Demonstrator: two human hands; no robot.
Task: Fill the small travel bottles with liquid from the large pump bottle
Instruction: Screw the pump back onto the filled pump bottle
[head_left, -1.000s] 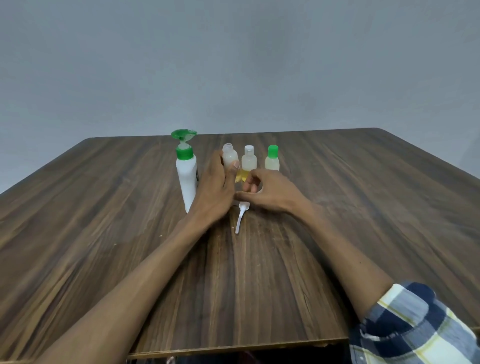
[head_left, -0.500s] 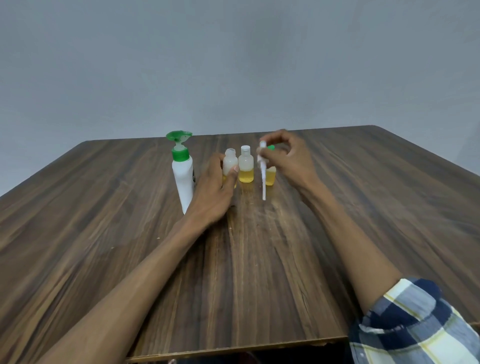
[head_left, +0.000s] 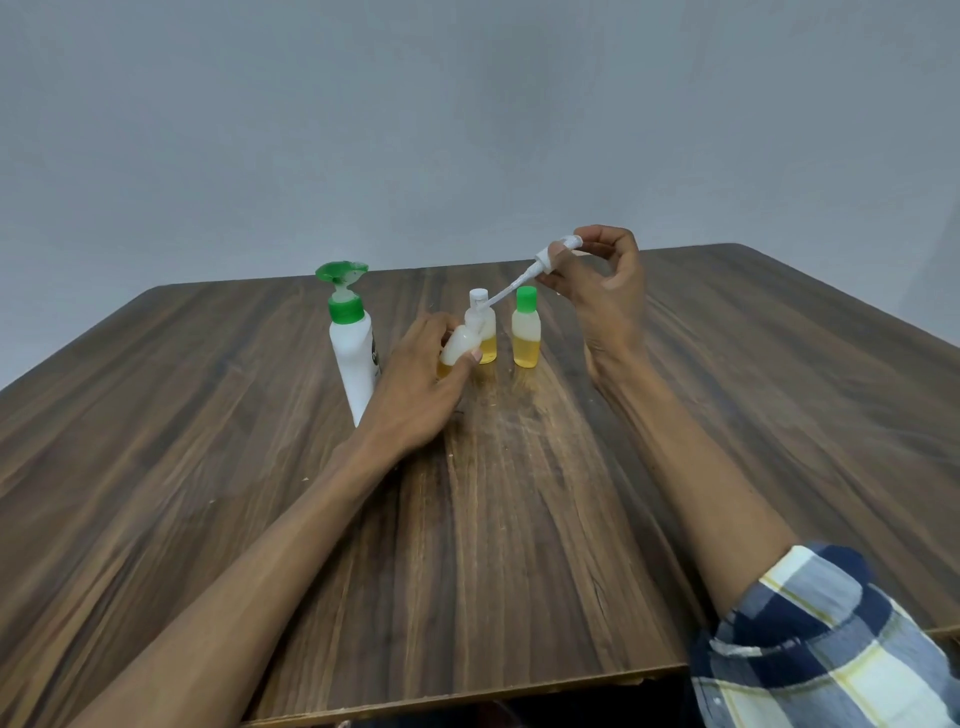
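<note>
I observe the left hand (head_left: 423, 382) gripping an uncapped small travel bottle (head_left: 460, 347) near the middle of the wooden table (head_left: 519, 519), toward its far edge. The bottle is tilted, its long axis leaning with the neck up and away toward the far right, yellow liquid pooled in its base. The right hand (head_left: 602, 291) is raised above the table and pinches a white spray pump with dip tube (head_left: 540, 273); the tube's long axis slants down and left, its tip close to the tilted bottle's neck. Whether the tip has entered the neck, I cannot tell. Just behind the held bottle stands a white-capped travel bottle (head_left: 483, 330), upright and part-filled with yellow liquid. Beside it, rightward, a green-capped travel bottle (head_left: 526, 335) stands upright, likewise part-filled. The large white bottle (head_left: 353, 353) stands left of the left hand, its green flip cap (head_left: 342, 271) open.
</note>
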